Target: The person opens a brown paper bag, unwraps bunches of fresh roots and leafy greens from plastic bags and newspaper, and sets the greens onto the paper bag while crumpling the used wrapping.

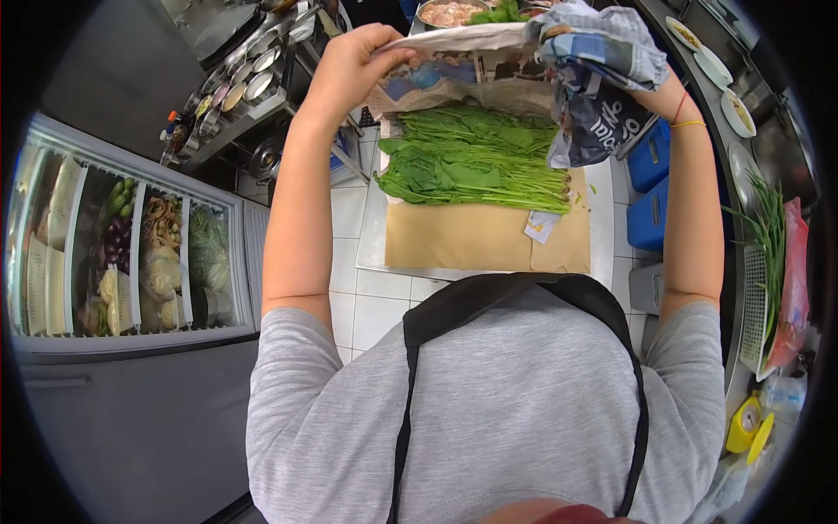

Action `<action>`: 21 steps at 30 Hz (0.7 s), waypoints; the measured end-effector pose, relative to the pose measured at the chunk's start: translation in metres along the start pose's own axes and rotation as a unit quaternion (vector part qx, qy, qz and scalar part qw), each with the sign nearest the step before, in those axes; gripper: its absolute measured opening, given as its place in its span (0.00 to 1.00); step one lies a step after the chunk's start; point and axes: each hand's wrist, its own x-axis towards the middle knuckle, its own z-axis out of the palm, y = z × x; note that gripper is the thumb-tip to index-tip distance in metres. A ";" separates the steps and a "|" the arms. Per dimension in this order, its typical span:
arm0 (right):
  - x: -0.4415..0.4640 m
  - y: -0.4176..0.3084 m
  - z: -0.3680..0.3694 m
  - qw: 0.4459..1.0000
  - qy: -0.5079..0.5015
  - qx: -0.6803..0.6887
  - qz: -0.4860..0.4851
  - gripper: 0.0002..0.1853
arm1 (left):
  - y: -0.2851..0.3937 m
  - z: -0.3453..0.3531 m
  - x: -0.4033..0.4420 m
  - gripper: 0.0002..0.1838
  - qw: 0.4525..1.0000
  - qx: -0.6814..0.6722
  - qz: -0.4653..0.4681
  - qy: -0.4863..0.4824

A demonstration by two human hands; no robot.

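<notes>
My left hand pinches the far left edge of a sheet of newspaper, lifting it up behind a pile of leafy greens. At the right, my right hand grips the other side of the sheet, where crumpled newspaper bunches over and hides its fingers. The leafy greens lie side by side, leaves to the left and cut stems to the right. Under their near edge is brown paper, with a small printed packet near the stem ends.
A metal table bears the greens. Left stands a glass-front fridge with vegetables; beyond it, a shelf of pans. Blue bins sit right of the table. On the right counter are plates, a basket and a yellow scale.
</notes>
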 end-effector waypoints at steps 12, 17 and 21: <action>0.017 -0.008 -0.023 0.996 0.065 -0.066 -0.010 0.23 | 0.028 -0.043 0.025 0.09 0.992 0.032 -0.114 -0.033; 0.028 -0.015 -0.026 0.994 0.078 -0.080 -0.003 0.24 | 0.029 -0.039 0.037 0.04 0.993 0.096 -0.018 0.060; 0.036 -0.020 -0.026 0.992 0.089 -0.091 0.002 0.25 | 0.021 -0.031 0.037 0.04 0.992 0.076 0.014 0.096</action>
